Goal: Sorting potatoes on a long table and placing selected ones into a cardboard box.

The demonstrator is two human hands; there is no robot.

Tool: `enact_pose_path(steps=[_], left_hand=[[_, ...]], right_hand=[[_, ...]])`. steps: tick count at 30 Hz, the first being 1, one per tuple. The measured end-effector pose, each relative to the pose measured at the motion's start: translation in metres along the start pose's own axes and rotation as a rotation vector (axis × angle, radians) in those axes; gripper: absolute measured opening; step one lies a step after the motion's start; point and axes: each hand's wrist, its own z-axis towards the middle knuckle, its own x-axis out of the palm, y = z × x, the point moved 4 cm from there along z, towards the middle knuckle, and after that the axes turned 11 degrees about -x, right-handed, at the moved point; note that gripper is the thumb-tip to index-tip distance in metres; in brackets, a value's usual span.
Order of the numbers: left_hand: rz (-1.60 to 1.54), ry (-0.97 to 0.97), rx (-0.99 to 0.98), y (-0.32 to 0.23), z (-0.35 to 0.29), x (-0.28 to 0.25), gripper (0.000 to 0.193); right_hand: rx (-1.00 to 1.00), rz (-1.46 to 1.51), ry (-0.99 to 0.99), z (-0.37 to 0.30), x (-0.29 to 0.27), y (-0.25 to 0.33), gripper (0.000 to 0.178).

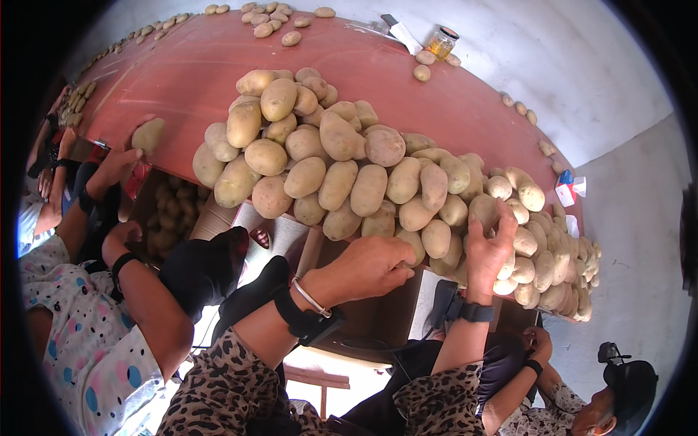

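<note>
A large heap of potatoes [334, 185] lies along the near edge of the red table, right in front of me. My right hand [491, 254] reaches up into the heap, its thumb and fingers around a potato [483, 208]. Lower and to the left, my left hand [367, 267] is closed at the heap's front edge, above an open cardboard box [378, 320]. Its curled fingers hide whatever is in them. Beside those fingertips sits another potato [413, 243].
The red table [203, 80] curves away, with loose potatoes [265, 18], a glass jar [442, 43] and a knife [392, 23] at its far side. A co-worker's hand [120, 163] at left holds a potato [148, 135] over a box. Another person [582, 407] sits at right.
</note>
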Motion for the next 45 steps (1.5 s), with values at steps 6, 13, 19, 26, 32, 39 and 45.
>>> enact_pose_path(steps=[6, 13, 19, 26, 32, 39, 45], left_hand=[[-0.492, 0.155, -0.282, 0.002, 0.001, 0.001, 0.031], [-1.045, 0.205, -0.475, 0.006, 0.004, 0.000, 0.033], [-0.966, 0.190, -0.573, 0.016, 0.002, 0.001, 0.021], [-1.124, 0.178, -0.621, 0.019, 0.000, -0.006, 0.027], [-1.155, 0.152, -0.667, 0.017, -0.002, -0.010, 0.029], [-0.896, 0.298, -0.557, 0.023, -0.004, -0.002, 0.018], [-0.172, 0.499, -0.351, 0.021, -0.015, 0.005, 0.015]], right_hand=[[0.258, 0.804, -0.054, 0.004, -0.009, 0.028, 0.045], [0.067, 0.578, 0.082, 0.005, -0.001, 0.052, 0.034], [-0.281, 0.115, 0.121, 0.004, 0.019, 0.069, 0.036], [-0.280, -0.041, 0.122, 0.007, 0.037, 0.073, 0.041], [0.094, 0.371, -0.095, 0.003, 0.036, 0.049, 0.034], [0.453, 1.443, -0.195, 0.017, 0.006, 0.034, 0.035], [0.489, 1.256, 0.075, 0.005, 0.009, 0.033, 0.045]])
